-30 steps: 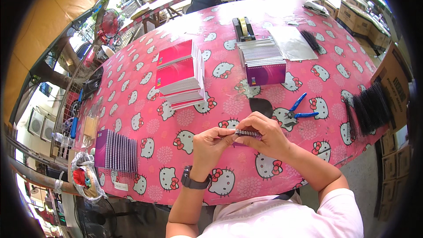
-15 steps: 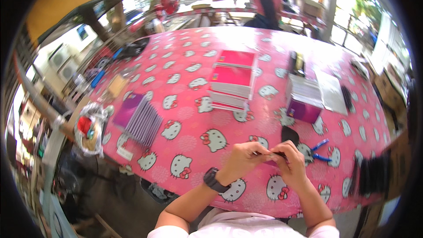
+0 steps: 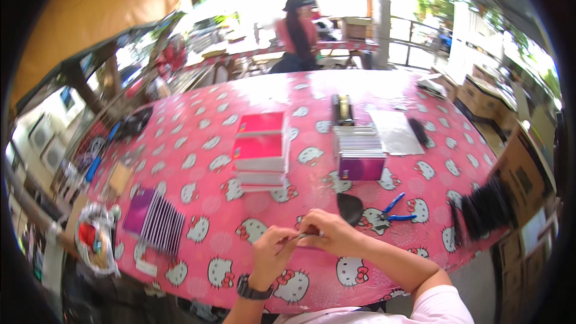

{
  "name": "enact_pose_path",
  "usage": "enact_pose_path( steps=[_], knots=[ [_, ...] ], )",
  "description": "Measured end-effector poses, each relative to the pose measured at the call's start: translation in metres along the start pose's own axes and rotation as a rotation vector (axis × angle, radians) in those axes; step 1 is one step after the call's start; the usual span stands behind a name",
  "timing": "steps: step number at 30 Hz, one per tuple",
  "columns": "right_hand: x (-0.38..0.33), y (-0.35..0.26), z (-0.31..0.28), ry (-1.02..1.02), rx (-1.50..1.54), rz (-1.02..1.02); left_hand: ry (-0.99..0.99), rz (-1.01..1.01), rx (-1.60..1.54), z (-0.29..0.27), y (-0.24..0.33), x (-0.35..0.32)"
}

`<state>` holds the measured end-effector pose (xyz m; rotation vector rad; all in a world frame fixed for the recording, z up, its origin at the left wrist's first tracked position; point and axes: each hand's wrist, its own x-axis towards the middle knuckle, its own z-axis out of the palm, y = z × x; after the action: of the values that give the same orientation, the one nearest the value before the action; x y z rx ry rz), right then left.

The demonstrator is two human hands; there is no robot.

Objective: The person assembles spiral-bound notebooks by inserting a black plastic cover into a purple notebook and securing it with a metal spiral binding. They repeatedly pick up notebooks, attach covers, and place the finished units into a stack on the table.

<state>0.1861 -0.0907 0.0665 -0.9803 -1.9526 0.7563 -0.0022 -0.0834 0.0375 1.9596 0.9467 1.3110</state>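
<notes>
Thin dark strip [image 3: 303, 236], small and partly hidden, pinched between both hands just above the near edge of the counter [image 3: 198, 144], at about 6 o'clock in the head view. Left hand [image 3: 271, 256], wrist wearing a dark watch, closed around the strip's left end, fingers curled tight. Right hand [image 3: 331, 232] pressed together on the right end, thumb and forefinger meeting over it. Exact kind of strip too small to tell.

Risks, judged from this: easily dropped, being slim and held only at the tips; a slip would likely send it onto the patterned pink cloth, where it could be hard to spot. Easily bent or snapped as well, with both grips pulling or twisting against each other. Dark oval piece [image 3: 350, 207] and blue-handled pliers [image 3: 396, 210] lying just beyond the right hand at 1 o'clock, near enough to be knocked by a careless move. Fanned purple cards [image 3: 157, 223] at 9 o'clock and stacked pink boxes [image 3: 261, 150] at 12 o'clock well apart, out of harm's way.
</notes>
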Motion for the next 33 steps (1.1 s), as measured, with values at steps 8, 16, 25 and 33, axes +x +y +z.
enact_pose_path(
  steps=[8,16,25,33],
  knots=[
    [-0.003,0.001,0.012,0.101,-0.101,-0.132,0.101,-0.175,-0.307,0.009,-0.008,-0.009],
    [0.000,0.006,0.005,-0.217,-0.290,-0.011,0.397,-0.283,-0.322,-0.022,0.003,-0.036],
    [-0.002,-0.005,0.013,-0.193,-0.162,-0.144,0.274,-0.312,-0.139,-0.065,-0.010,-0.095],
    [-0.010,-0.026,0.023,-0.193,-0.310,-0.223,0.249,-0.363,0.012,-0.066,0.044,-0.103]
  ],
)
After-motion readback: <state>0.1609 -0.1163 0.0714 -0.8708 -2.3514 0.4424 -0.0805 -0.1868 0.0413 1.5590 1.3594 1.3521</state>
